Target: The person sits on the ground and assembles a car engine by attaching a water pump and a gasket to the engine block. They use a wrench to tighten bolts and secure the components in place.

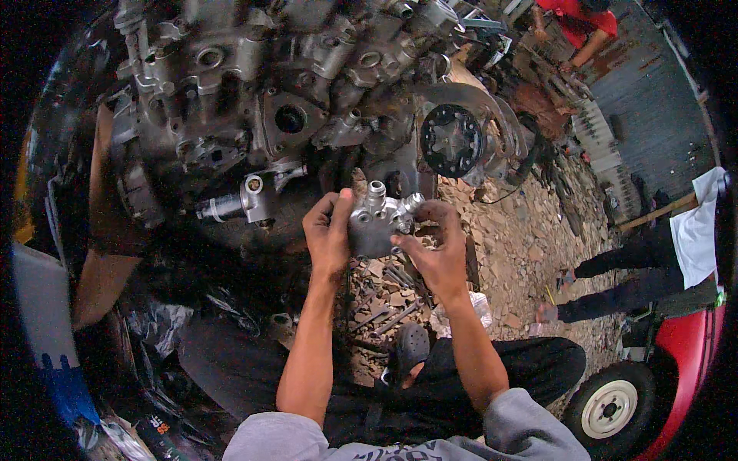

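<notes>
Between my two hands is a grey cast metal housing (pixel 372 233) with short round pipe stubs on its upper side. My left hand (pixel 327 234) is closed on its left edge, thumb near the top. On the other side, the fingers of my right hand (pixel 440 247) curl round the right edge, by the angled stub. Just beyond the part stands a large, greasy engine (pixel 231 100). A silvery cylindrical fitting (pixel 244 201) sits low on the engine, left of my hands. To the right, a round dark pulley (pixel 452 140) faces me.
Wrenches and other hand tools (pixel 392 313) lie on rubble below my hands. A crumpled clear plastic bag (pixel 470 311) is beside my right forearm. One person in dark trousers (pixel 615 288) stands at right; another in red (pixel 588 31) is farther back. A red vehicle (pixel 686 369) with a wheel (pixel 609 411) is lower right.
</notes>
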{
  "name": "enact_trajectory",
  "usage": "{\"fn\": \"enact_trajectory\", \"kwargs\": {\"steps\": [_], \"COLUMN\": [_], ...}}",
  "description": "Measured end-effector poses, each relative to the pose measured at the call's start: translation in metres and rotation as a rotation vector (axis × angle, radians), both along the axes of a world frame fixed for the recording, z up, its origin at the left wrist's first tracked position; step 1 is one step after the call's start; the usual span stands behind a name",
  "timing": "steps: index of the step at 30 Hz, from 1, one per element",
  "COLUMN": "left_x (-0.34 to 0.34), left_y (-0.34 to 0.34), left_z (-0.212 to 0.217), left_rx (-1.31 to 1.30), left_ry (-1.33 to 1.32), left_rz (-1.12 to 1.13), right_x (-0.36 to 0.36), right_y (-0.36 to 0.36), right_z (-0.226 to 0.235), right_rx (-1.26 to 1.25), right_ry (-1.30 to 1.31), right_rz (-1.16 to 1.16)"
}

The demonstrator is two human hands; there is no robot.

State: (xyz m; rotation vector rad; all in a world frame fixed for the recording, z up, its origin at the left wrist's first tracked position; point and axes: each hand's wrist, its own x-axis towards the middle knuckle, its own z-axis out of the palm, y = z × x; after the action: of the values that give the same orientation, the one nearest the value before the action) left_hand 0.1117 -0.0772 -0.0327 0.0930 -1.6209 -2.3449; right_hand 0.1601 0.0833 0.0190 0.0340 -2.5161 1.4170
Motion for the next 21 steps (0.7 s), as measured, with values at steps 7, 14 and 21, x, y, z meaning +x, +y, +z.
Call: {"fn": "enact_trajectory", "kwargs": {"steps": [7, 14, 21], "left_x": [-0.004, -0.008, 0.002], "left_y": [-0.008, 0.006, 0.061], "left_z": [-0.008, -0.008, -0.011], "left_rx": [-0.052, 0.06, -0.377], "left_ry": [0.015, 0.03, 0.529], "left_rz": [-0.027, 0.035, 0.099], "right_x": [-0.006, -0.01, -0.012], "right_y": [0.02, 0.014, 0.02], "right_z": [0.012, 0.034, 0.042], "right_rx": [0.026, 0.351, 0.359], "right_ry": [-0.13, 0.125, 0.309], "right_rz": [0.358, 0.354, 0.092]}}
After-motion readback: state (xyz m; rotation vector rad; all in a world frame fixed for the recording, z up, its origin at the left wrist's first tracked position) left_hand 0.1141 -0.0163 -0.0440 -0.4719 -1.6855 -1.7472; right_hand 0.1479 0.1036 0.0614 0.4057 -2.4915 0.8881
